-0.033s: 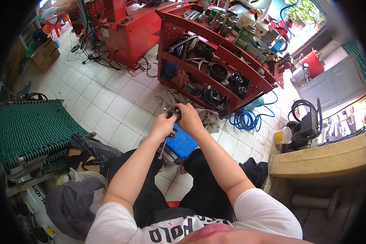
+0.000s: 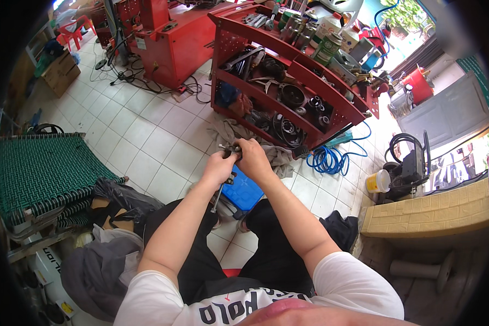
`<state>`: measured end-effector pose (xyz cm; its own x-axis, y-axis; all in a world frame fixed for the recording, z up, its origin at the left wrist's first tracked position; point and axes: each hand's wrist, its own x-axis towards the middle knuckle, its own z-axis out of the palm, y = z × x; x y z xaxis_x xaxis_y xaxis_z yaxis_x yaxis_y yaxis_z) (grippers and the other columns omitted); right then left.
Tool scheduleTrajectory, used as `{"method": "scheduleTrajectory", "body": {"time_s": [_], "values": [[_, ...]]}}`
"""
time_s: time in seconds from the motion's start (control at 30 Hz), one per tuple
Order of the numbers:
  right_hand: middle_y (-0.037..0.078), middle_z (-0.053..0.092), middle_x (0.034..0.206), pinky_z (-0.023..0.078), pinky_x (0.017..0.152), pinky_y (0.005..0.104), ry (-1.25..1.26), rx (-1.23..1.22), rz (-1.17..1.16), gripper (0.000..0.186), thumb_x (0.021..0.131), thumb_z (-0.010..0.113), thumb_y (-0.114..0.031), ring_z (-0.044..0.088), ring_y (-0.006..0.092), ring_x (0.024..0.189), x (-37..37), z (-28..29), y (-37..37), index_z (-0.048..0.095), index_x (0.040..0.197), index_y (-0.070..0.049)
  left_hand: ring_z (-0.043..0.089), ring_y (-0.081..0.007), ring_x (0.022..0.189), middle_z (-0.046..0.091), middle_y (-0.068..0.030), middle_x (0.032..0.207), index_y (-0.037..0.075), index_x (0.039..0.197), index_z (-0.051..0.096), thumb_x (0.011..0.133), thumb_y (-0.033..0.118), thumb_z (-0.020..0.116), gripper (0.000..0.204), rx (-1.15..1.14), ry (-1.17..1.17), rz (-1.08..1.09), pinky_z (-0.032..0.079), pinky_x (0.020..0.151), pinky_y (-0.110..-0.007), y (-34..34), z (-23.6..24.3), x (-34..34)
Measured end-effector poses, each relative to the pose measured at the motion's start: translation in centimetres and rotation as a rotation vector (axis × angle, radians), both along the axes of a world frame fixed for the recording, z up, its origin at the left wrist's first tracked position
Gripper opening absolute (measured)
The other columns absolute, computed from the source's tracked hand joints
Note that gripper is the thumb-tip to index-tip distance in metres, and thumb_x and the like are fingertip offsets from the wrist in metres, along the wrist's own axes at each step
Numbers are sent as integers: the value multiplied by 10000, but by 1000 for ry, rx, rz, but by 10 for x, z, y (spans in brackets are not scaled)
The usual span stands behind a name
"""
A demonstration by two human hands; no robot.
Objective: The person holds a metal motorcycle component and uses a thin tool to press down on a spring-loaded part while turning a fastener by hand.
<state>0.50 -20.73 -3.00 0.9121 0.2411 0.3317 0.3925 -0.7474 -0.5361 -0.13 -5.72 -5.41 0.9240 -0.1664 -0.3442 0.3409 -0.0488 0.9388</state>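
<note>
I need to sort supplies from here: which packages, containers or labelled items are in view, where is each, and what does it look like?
Cardboard box: far left on the tiled floor, brown, open-topped.
Bottles and cans: top shelf of the red cart, upright cylinders, white, green and metallic, with labels.
Small tub: floor right of the cart, beside a black machine, cream with a yellow band.
Red canister: far right, beyond the cart.
No screens visible.
</note>
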Motion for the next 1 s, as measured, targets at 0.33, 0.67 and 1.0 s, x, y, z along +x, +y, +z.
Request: {"method": "scheduleTrajectory", "body": {"time_s": [0.33,0.67,1.0], "values": [[242,620,1015,496,891,516,13,-82,-123,189,724,701,2,584,449,1017,-5,-6,2,677,911,13,654,-153,739,702,-66,862,-20,1052,729,970,358,695,389,144,14,-12,546,619,-350,-2,1,-3],[228,629,1037,523,874,501,92,58,-74,248,767,733,-33,623,456,1011,-6,0,5,689,1004,25,673,-190,794,686,-62,885,9,1087,718,950,359,700,376,-83,137,-5,552,629,-371,7,8,-1],[224,628,1039,531,856,495,86,65,-49,254,773,743,-33,632,453,1000,-5,1,2,696,1014,27,717,-225,735,683,-83,1026,37,1246,638,983,368,681,425,-214,190,-48,538,536,-330,10,5,0]]}}
